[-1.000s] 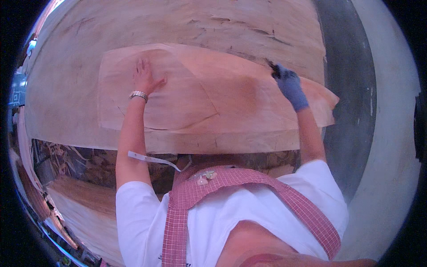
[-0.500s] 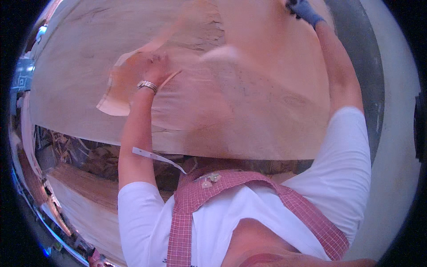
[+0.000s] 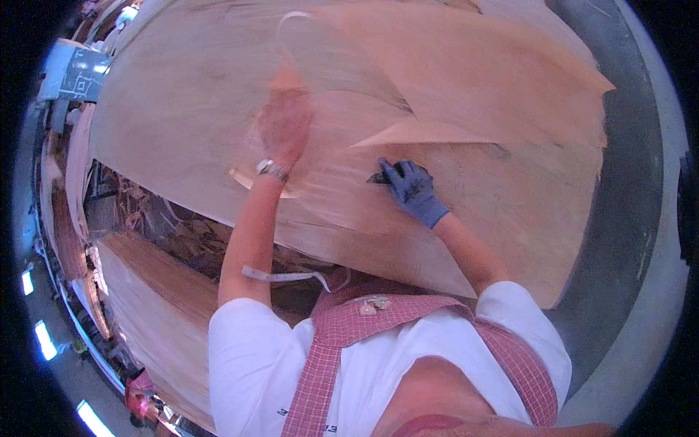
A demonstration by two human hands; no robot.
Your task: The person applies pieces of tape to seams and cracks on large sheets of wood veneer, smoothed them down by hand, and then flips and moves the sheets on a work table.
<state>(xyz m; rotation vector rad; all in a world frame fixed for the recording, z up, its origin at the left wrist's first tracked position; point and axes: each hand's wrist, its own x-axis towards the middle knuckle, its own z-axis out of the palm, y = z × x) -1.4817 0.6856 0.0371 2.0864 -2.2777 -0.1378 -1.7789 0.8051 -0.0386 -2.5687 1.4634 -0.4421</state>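
A broad, pale wood veneer sheet (image 3: 182, 109) lies before me, with a more orange veneer sheet (image 3: 495, 80) overlapping it at the far right. My left hand (image 3: 285, 124), bare and wearing a metal watch, is smeared by motion over the pale sheet; its fingers cannot be made out. Around it is a blurred orange veneer piece (image 3: 288, 79); whether it is gripped is unclear. My right hand (image 3: 413, 191), in a blue-grey glove with dark patches, is low over the sheet near a fold edge. Its fingers curl, and a narrow dark thing (image 3: 377, 178) shows beneath them.
A white measuring tape (image 3: 284, 277) hangs by my left forearm. Broken wood scraps (image 3: 193, 237) lie below the sheet's near edge, beside a veneer stack (image 3: 156, 280). A grey strip of surface (image 3: 626, 189) runs along the right. A blue-grey box (image 3: 80, 73) stands at the far left.
My right hand has come from the far right edge toward the middle, near me. The left hand has shifted slightly right. The orange sheet now lies farther off, with a folded near edge.
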